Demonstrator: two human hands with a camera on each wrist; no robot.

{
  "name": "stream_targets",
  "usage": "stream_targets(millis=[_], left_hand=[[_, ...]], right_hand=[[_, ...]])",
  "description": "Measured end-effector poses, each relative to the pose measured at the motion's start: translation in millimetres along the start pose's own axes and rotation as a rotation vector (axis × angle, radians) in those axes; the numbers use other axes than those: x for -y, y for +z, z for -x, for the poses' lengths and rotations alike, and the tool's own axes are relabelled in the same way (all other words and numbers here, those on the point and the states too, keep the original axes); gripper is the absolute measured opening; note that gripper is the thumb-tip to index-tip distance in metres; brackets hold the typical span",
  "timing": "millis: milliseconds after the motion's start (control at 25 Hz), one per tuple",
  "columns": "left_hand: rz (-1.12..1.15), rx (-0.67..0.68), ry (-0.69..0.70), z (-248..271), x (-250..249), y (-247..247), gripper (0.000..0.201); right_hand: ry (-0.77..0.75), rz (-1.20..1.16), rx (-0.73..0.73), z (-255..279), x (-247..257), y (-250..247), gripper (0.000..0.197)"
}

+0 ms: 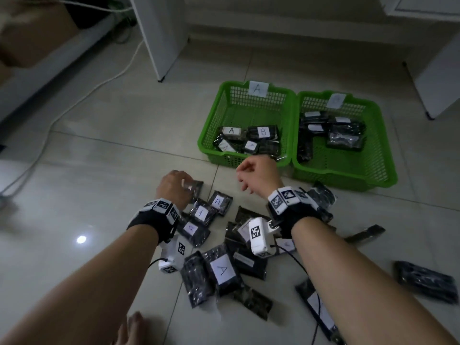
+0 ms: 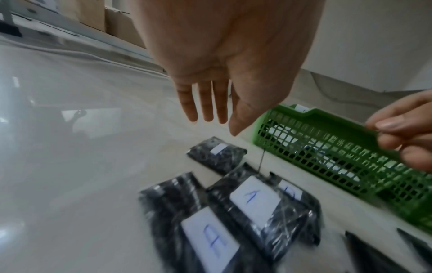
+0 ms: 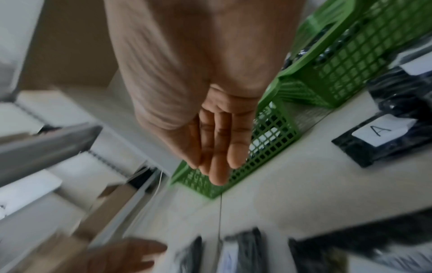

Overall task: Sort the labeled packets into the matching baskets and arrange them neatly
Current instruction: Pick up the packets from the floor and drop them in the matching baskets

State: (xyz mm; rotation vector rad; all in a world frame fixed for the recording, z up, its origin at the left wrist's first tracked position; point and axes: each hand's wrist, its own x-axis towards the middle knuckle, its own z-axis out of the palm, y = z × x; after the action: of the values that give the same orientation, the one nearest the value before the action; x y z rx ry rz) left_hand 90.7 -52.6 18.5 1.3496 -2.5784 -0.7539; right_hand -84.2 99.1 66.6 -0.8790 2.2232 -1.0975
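Black packets with white labels lie in a pile (image 1: 222, 271) on the tiled floor. Two green baskets stand behind it: basket A (image 1: 211, 125) holds a few packets, one marked A (image 1: 231, 131) and one marked B (image 1: 263, 131). The right basket (image 1: 383, 150) has a blurred tag and several packets. My left hand (image 1: 174, 185) hovers with straight fingers (image 2: 205, 110) just above a small packet (image 2: 216, 155) at the pile's far edge, apart from it. My right hand (image 1: 256, 173) hangs loosely curled and empty near the front rim of basket A (image 3: 268, 133).
A white cable (image 1: 82, 100) runs across the floor at left. A white furniture leg (image 1: 161, 38) stands behind the baskets, another unit at right. Stray packets (image 1: 425, 280) lie right of my forearm. A bare foot (image 1: 132, 329) shows at the bottom edge.
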Motion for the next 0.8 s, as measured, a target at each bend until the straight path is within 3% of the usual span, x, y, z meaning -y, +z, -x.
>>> stream_targets(millis=[120, 200, 360, 480, 600, 720, 800], left_hand=[[-0.033, 0.136, 0.044, 15, 21, 13, 0.052], [-0.128, 0.147, 0.061, 18, 32, 17, 0.066], [-0.319, 0.141, 0.039, 27, 42, 14, 0.065], [-0.320, 0.138, 0.076, 26, 44, 13, 0.061], [-0.214, 0.164, 0.121, 24, 40, 17, 0.044], [0.014, 0.018, -0.016, 18, 40, 16, 0.029], [0.388, -0.112, -0.172, 10, 39, 11, 0.025]], right_hand=[[-0.085, 0.403, 0.199, 13, -11, 43, 0.014], [-0.109, 0.583, 0.288, 18, -22, 65, 0.032], [-0.147, 0.713, 0.335, 24, -38, 85, 0.056], [-0.107, 0.657, 0.283, 20, -39, 83, 0.052], [-0.032, 0.485, 0.263, 17, -38, 71, 0.050], [0.068, 0.147, 0.202, 15, -30, 47, 0.046], [0.144, -0.135, 0.207, 10, -16, 25, 0.040]])
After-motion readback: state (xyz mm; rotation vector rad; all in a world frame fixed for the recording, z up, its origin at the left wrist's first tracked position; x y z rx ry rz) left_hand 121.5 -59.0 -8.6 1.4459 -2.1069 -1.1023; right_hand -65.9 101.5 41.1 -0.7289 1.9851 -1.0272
